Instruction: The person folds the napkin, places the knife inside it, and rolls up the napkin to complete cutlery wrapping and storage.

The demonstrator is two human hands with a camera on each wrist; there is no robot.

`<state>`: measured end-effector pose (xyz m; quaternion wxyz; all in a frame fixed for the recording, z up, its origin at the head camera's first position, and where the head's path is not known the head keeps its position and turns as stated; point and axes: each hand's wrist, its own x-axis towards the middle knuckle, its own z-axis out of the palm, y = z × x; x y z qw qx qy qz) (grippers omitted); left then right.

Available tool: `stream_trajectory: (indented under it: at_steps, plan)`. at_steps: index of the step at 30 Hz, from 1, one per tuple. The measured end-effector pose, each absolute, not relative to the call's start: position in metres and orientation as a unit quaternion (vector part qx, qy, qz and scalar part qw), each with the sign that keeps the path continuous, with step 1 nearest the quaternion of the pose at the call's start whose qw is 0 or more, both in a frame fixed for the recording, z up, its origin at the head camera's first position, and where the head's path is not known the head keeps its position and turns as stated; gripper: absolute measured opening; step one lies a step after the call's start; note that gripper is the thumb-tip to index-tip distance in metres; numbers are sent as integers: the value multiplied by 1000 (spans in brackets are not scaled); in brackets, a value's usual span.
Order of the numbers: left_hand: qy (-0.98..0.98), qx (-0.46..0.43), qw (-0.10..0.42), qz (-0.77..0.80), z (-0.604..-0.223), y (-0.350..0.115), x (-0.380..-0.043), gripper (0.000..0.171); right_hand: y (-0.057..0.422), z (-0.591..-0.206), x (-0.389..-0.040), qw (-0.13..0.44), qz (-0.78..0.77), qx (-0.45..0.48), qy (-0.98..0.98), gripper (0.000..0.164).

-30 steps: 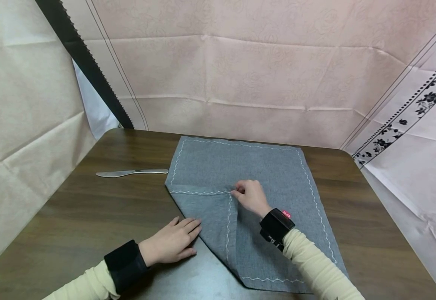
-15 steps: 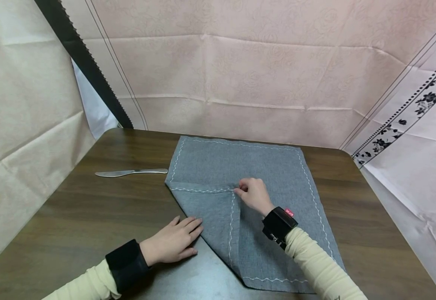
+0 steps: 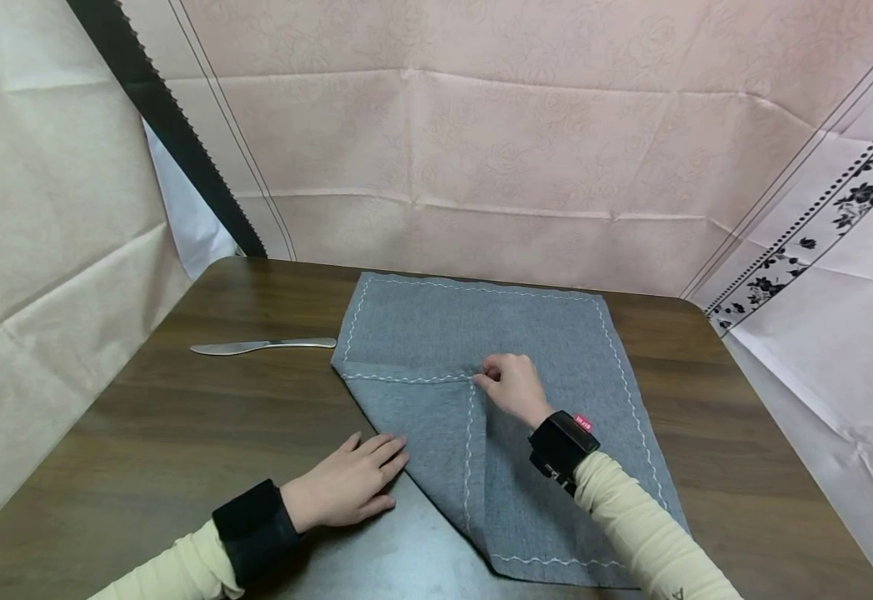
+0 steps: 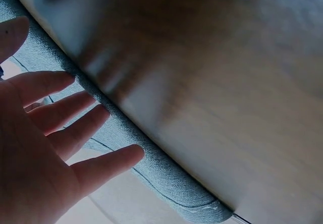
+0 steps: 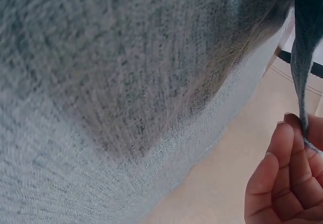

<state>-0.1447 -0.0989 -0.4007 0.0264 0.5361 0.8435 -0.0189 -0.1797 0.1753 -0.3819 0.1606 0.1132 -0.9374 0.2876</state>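
Observation:
A blue-grey cloth placemat [image 3: 556, 333] with white wavy stitching lies on the table, its near-left corner folded over toward the middle. My right hand [image 3: 513, 388] pinches the tip of that folded corner between thumb and fingers. In the right wrist view the same hand [image 5: 290, 178] holds the thin cloth edge, raised off the layer beneath. With fingers straight and spread, my left hand [image 3: 346, 483] touches the diagonal fold at its fingertips. The left wrist view shows the left fingers [image 4: 113, 166] along the rolled fold of the cloth [image 4: 126, 133].
A silver table knife [image 3: 264, 345] lies left of the cloth, its handle end at the cloth's edge. The brown wooden table [image 3: 241, 433] has rounded far corners. Pale patterned sheets [image 3: 481, 150] hang behind and at both sides.
My right hand has drawn the folded corner slightly to the right and away from me. The left hand has shifted barely to the right along with the fold.

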Motion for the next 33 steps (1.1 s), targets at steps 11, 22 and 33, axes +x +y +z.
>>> stream_trajectory:
  at_steps: [11,22,33]
  plan:
    - [843,537,23,-23,-403,-95,-146,52,181,-381,-180,157,279,106,-941,23]
    - [843,537,25,-25,-401,-93,-147,53,187,-380,-180,161,280,108,-940,35]
    - [841,540,23,-30,-401,-89,-150,53,194,-379,-183,170,265,102,-944,38]
